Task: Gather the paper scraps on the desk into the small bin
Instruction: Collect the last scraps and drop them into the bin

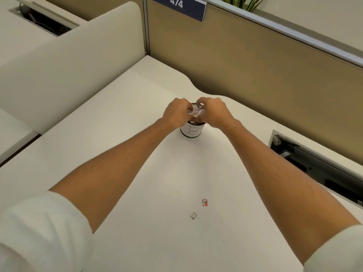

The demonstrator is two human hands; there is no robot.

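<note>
A small round bin [192, 131] with a white label marked "B" stands on the white desk [117, 134]. Directly over its mouth, my left hand [175, 113] and my right hand [215, 112] are both closed on a crumpled wad of paper scraps [196, 111] held between them. The bin's opening is mostly hidden by the hands and the wad. Two small scraps lie on the desk nearer to me: one with red print [204, 202] and a plain pale one [193, 215].
A tan partition wall [255, 75] runs behind the desk, and a cream divider [68, 75] borders it on the left. An open cable tray [314, 165] cuts into the desk at the right. A blue sign reading 474 [177, 4] hangs above.
</note>
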